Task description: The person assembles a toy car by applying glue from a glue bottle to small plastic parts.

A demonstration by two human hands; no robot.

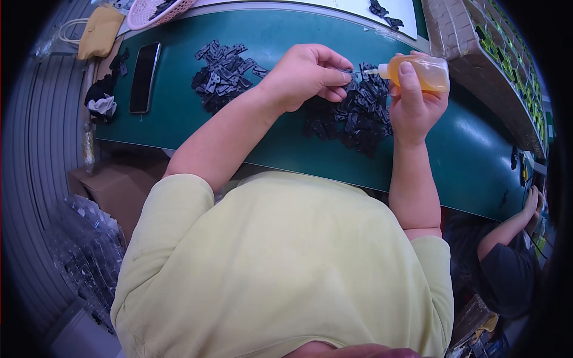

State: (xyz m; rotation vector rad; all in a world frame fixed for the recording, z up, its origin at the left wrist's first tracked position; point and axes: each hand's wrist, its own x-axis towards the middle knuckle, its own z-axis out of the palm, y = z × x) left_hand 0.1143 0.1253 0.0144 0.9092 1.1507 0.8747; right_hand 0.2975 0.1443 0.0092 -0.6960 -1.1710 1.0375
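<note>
My right hand [416, 104] is wrapped round a clear squeeze bottle [431, 74] of amber liquid, tipped on its side with its thin white nozzle pointing left. Facing that nozzle, my left hand [313, 76] pinches a small dark plastic part [351, 75] between thumb and fingers; the tip is close to the part, and I cannot tell whether they touch. Beneath and between the hands lies a heap of black plastic parts [365, 113]. A second heap of similar dark parts [222, 74] sits to the left of my left hand.
A phone [145, 77] lies on the green table [268, 143] at left. At the far left edge stands a pink basket [156, 13] beside a yellow pouch [101, 31]. A carton divider holding green pieces [498, 51] borders the right. A co-worker's arm [507, 230] shows at lower right.
</note>
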